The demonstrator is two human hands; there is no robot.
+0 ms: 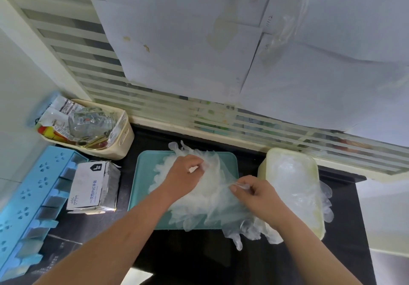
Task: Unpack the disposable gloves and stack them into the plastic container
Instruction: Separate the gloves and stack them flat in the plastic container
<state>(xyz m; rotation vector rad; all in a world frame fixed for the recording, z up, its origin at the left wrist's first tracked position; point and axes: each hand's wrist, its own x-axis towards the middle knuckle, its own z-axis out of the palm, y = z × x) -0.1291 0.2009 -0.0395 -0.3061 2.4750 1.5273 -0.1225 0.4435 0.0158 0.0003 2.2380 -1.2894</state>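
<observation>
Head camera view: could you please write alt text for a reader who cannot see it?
A person's left hand and right hand pinch clear disposable gloves in a loose pile on a teal tray. A cream plastic container holding more gloves stands right of the tray, an opened glove box left of it.

Head cam is sitting up above the black counter (199, 258) and looking steeply down and forward, toward the papered wall (177, 41). The wide lens is bending the edges, so that wall is filling the whole upper half of the frame. Both forearms (124, 236) are poking up from the bottom edge, and the teal tray (141, 174) is sitting close in, just below centre, right under the lens.
</observation>
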